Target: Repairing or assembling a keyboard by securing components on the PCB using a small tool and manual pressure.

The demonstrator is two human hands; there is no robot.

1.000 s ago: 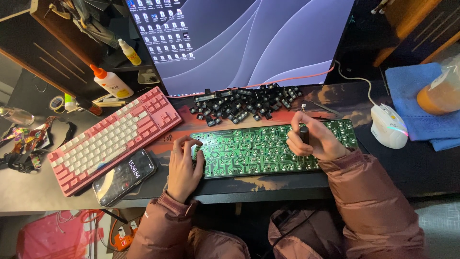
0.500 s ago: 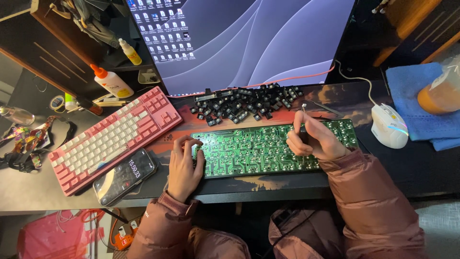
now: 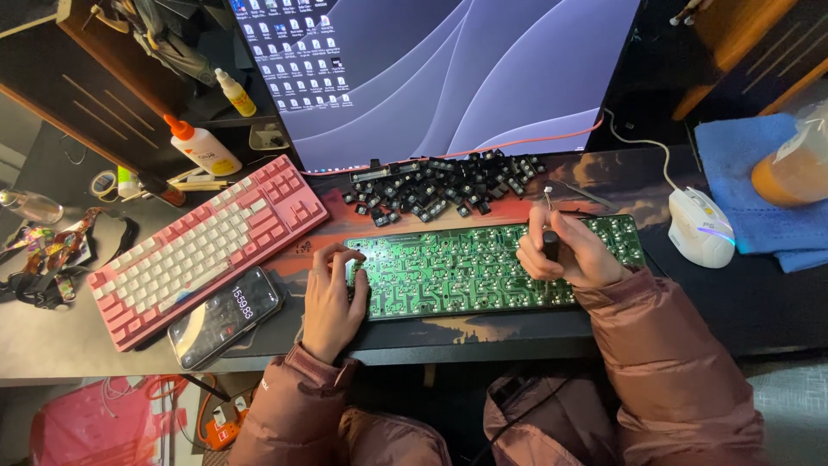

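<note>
A bare green keyboard circuit board [image 3: 457, 269] lies on the desk mat in front of me. My left hand [image 3: 330, 298] presses down on its left end, fingers spread over the edge. My right hand [image 3: 569, 250] is closed around a slim black-handled tool [image 3: 548, 226] with a metal tip pointing up, held over the board's right part. Just behind the board sits a heap of several black key switches [image 3: 440, 185].
A pink and white keyboard [image 3: 207, 246] lies at the left with a phone [image 3: 226, 315] in front of it. A white mouse [image 3: 700, 226] sits right, beside a blue cloth [image 3: 759, 198]. A monitor [image 3: 431, 78] stands behind; glue bottles [image 3: 203, 147] at back left.
My right hand has shifted slightly on the board with the tool raised a little more upright. My left hand has stayed on the board's left end.
</note>
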